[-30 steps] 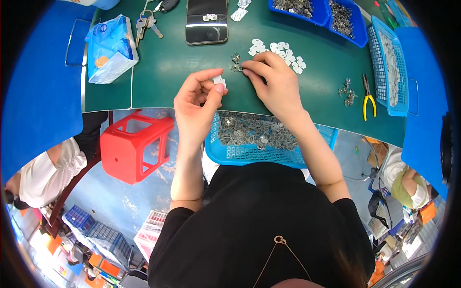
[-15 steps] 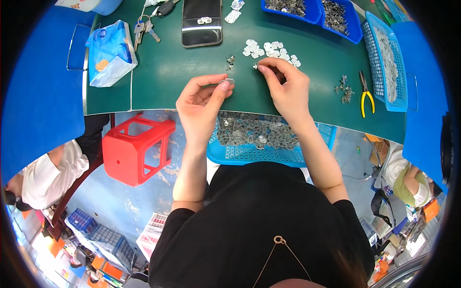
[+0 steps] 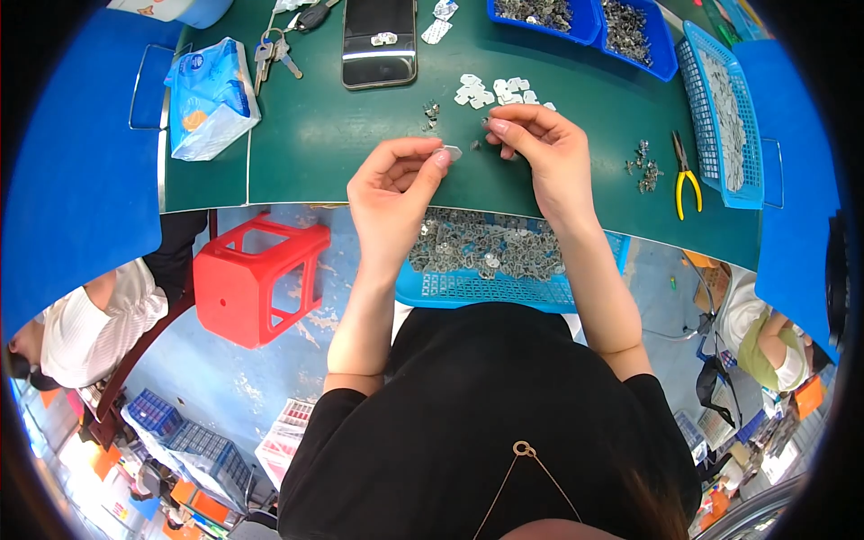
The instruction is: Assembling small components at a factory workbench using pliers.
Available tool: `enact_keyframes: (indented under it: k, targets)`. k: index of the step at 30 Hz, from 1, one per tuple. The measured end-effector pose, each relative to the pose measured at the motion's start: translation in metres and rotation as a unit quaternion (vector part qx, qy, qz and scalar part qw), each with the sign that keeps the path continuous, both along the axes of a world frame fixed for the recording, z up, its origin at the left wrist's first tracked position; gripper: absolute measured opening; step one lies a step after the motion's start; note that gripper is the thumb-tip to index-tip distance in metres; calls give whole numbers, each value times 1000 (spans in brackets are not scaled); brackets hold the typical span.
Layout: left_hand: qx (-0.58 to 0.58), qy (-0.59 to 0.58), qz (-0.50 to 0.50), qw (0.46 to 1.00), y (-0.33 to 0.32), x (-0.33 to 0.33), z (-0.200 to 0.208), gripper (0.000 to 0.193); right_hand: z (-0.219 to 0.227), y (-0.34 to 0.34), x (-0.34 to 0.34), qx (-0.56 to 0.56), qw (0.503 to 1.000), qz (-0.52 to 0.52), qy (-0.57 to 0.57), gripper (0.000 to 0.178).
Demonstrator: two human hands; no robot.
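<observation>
the left hand [image 3: 396, 184] had its grip pinched on a small white plate [image 3: 453, 153] just above the green bench [image 3: 315, 135]. the right hand [image 3: 540, 144] pinched a tiny metal bit [image 3: 487, 121] close by. more white plates [image 3: 495, 90] lay behind them, a phone [image 3: 379, 40] farther back, yellow pliers [image 3: 686, 180] to the right.

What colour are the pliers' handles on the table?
Yellow; the pliers lie right of the right hand, head view.
</observation>
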State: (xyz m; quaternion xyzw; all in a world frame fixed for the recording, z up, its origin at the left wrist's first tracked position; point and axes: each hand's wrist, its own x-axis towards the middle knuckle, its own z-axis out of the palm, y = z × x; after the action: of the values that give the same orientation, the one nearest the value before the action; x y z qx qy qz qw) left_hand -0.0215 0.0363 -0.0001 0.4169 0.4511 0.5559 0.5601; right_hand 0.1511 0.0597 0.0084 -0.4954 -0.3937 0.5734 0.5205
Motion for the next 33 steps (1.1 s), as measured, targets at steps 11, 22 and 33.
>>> enact_keyframes:
  k: [11, 22, 33]
  targets:
    - [0, -16, 9, 1000, -1, 11, 9, 18, 27, -25, -13, 115, 991, -27, -65, 17]
    - [58, 21, 23, 998, -9, 21, 14, 19, 33, -33, -24, 254, 916, -65, -304, 13]
    - [106, 69, 17, 992, -12, 21, 13, 19, 35, -35, -23, 266, 912, -66, -305, 13]
